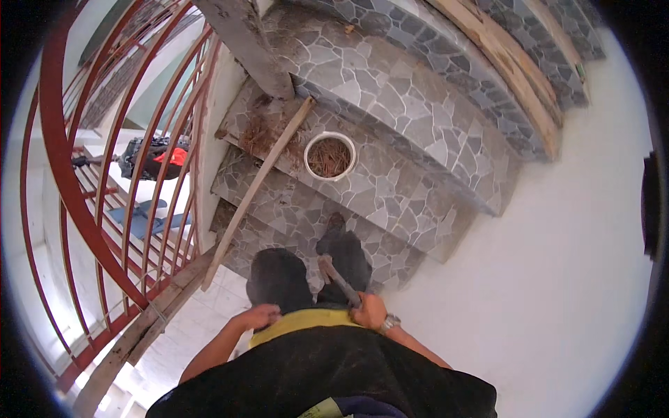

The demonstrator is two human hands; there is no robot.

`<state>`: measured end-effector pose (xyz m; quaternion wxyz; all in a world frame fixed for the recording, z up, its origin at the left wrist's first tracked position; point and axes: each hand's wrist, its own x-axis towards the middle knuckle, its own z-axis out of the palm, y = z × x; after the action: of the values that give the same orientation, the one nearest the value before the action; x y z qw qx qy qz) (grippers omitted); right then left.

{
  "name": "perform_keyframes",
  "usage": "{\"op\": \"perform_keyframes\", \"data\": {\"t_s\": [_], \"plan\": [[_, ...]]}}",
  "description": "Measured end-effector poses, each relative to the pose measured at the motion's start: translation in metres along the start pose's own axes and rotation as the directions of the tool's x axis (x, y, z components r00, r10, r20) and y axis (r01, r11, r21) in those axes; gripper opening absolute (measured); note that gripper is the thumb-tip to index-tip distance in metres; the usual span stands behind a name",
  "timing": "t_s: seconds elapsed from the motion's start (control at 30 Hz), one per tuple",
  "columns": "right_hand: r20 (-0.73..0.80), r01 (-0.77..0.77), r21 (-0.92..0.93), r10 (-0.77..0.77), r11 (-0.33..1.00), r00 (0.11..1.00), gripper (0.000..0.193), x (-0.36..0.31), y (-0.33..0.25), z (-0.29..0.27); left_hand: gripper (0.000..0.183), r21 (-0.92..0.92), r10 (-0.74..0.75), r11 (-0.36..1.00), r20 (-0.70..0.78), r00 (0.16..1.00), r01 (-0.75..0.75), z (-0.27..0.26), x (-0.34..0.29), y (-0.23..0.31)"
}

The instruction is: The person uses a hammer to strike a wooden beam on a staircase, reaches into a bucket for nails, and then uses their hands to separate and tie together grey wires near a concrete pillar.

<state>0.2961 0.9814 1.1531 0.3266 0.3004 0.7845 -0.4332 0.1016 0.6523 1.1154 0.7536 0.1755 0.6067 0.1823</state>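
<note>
"Railing [61, 143] first?"

"Red, curved, well to the left of the white bucket [306, 157]. Between the two slants a wooden strip [261, 172], its far end just beyond the bucket's left rim. Rust-coloured debris [268, 132] lies left of the bucket."

"Left hand [262, 316]?"

"Left of the bucket, on the person's [320, 366] side of it, beside a yellow band [303, 320] at the waist. Fingers loosely bent, no tool visible; whether they grip cloth, I cannot tell."

"Bucket itself?"

"On a stone-patterned step [397, 191], ahead of the shoe [336, 221], holding slender reddish-brown pieces [329, 157]."

"Tool?"

"Hammer-like tool [341, 283], on the person's side of the bucket, head pointing towards it. The right hand [369, 311], slightly right of the bucket, is wrapped around the handle."

"Handling, in your judgement?"

"Grip sound. Keep the fist firm and the head clear of the knees [279, 279]. Any swing should start from planted feet, with the left hand outside its arc and the bucket out of reach of the blow."

"Far right?"

"White wall [536, 258], well right of the bucket. Advise leaving arm room on that side."
</note>
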Motion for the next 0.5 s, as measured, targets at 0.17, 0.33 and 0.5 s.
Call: {"op": "perform_keyframes", "data": {"t_s": [0.17,0.33,0.5], "plan": [[0.142,0.099,0.014,-0.1,0.995,0.985,0.037,-0.004,-0.038,-0.063,0.026,-0.748,0.011,0.655,0.15,0.989,0.106,0.035,-0.058,0.013],[0.023,0.085,-0.291,-0.081,0.953,0.996,0.045,0.088,-0.09,-0.102,0.014,-0.939,0.011,0.225,-0.266,0.964,-0.261,0.023,-0.019,0.027],[0.059,0.236,-0.402,-0.232,0.885,0.971,0.048,0.178,-0.15,-0.107,0.049,-0.575,0.115,0.471,-0.711,0.693,-0.669,-0.065,0.019,0.063]]}}
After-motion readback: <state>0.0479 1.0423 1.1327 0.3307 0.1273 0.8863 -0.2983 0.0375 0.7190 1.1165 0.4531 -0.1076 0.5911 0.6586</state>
